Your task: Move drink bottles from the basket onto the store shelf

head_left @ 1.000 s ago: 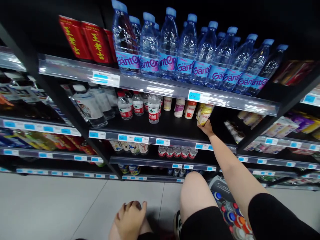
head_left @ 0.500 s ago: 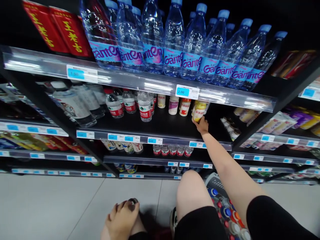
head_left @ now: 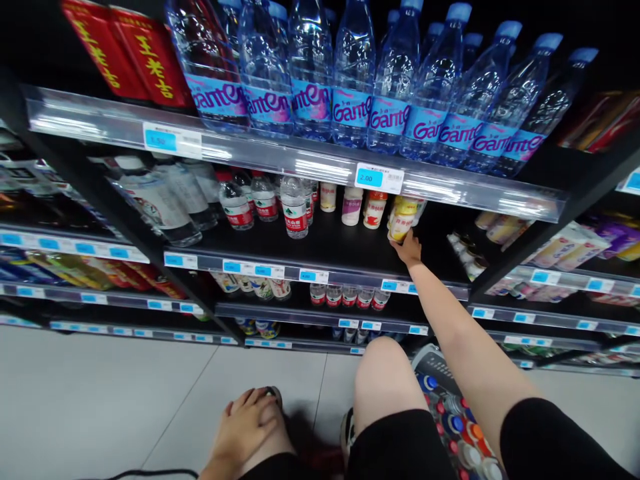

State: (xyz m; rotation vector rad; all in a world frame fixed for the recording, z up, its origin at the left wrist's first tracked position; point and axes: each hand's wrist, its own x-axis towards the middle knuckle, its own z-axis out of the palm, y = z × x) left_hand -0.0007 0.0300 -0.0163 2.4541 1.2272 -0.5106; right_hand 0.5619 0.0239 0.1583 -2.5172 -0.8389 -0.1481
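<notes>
Pinching a small yellow-and-white bottle (head_left: 401, 223) by its lower part in the right hand (head_left: 408, 249), a little right of the frame's centre, thumb at its left and fingers at its right. Leaning slightly, with its base on or just over the middle shelf (head_left: 340, 250) — cannot tell which. Resting the left hand (head_left: 249, 423) palm down on the left leg (head_left: 275, 441) at the bottom of the frame, left of centre, fingers bent and slightly apart.

Leftward from the pinched bottle along the same shelf: an orange-capped bottle (head_left: 374, 211), a purple-labelled bottle (head_left: 351, 207), red-labelled water bottles (head_left: 295, 215), then large white-capped bottles (head_left: 161, 203). Across the top of the frame, one shelf higher: a row of blue-capped water bottles (head_left: 350, 100), with red packs (head_left: 155, 60) at the upper left. Under that row, on the clear edge, a price tag (head_left: 379, 178) reading 2.00. At the lower right, beside the right knee (head_left: 384, 373) and partly behind the right arm — a grey basket (head_left: 434, 364), with bottles inside under blue, red, orange and white caps.
</notes>
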